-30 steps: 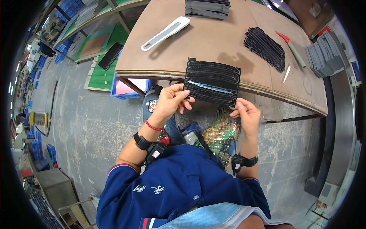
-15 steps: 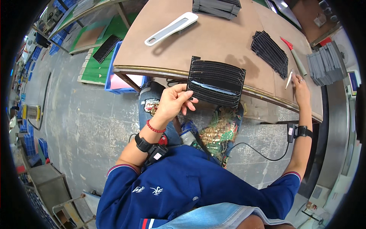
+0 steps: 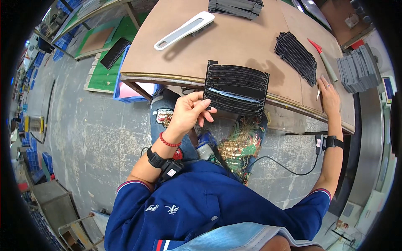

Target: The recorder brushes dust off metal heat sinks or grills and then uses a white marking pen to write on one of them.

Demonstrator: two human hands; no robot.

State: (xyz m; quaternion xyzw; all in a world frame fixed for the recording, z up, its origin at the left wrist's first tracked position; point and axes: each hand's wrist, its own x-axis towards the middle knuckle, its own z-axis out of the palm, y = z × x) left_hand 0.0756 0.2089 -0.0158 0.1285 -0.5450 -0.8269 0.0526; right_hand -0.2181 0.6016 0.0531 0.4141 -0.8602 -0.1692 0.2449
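My left hand (image 3: pixel 189 112) pinches the lower left corner of a black stitched card-slot panel (image 3: pixel 236 87), like the inside of a wallet. The panel is held up in front of the table's near edge, with a pale bluish strip showing along one slot. At the right side of the table, my right hand (image 3: pixel 329 97) lies low over the top with its fingers pointing away from me. A slim white pointed stick (image 3: pixel 318 93) shows beside the thumb, gripped by this hand; part of it is hidden.
On the brown tabletop (image 3: pixel 247 44) lie a white-handled brush (image 3: pixel 184 31), a stack of black panels (image 3: pixel 295 57) and a red-and-grey pen-like tool (image 3: pixel 324 60). More dark pieces (image 3: pixel 236 7) are piled at the far edge. Grey stacked pieces (image 3: pixel 357 69) stand at the right. A blue crate (image 3: pixel 130 94) sits below.
My right hand has slid slightly forward and left along the table, and the white stick now shows less beside it. My left hand and the panel have barely moved.
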